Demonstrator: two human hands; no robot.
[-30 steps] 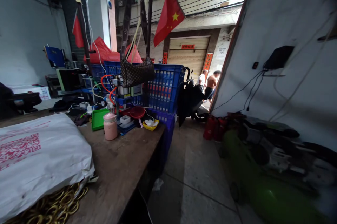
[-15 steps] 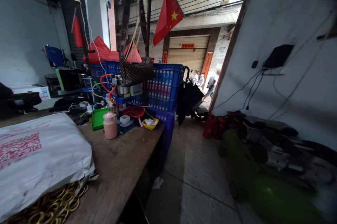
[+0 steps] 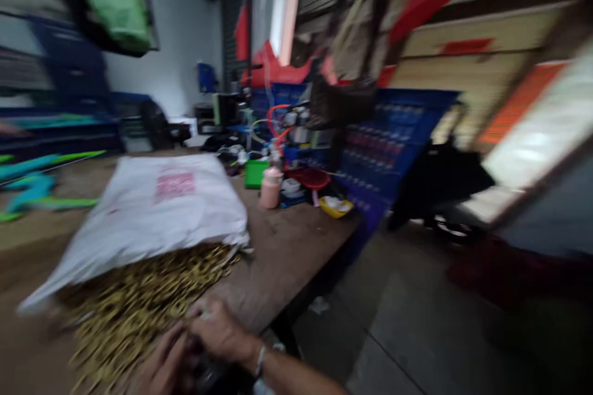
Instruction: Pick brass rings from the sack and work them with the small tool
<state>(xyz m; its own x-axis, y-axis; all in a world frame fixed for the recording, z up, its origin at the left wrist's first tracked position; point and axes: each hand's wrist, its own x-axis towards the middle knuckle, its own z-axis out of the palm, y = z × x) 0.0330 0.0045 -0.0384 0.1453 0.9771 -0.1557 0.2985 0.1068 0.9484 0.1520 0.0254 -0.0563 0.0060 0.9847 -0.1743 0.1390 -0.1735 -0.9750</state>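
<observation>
Both hands are together at the bottom edge of the picture, over the near end of a heap of gold chain (image 3: 139, 308) that spills from under a white sack (image 3: 152, 216) on the wooden table (image 3: 287, 246). My right hand (image 3: 222, 333) is curled with its knuckles up. My left hand (image 3: 160, 367) lies just left of it, fingers bent toward the chain. The whole picture is smeared by motion, so what the fingers hold cannot be made out.
A pink bottle (image 3: 270, 186), a green tray (image 3: 256, 173), a red dish (image 3: 314, 178) and a yellow dish (image 3: 337, 205) stand at the table's far end before a small machine with orange hoses. Blue crates (image 3: 393, 141) rise behind. Concrete floor lies to the right.
The view has swung left and down. My two hands have come into the picture at the chain heap; before, neither hand showed.
</observation>
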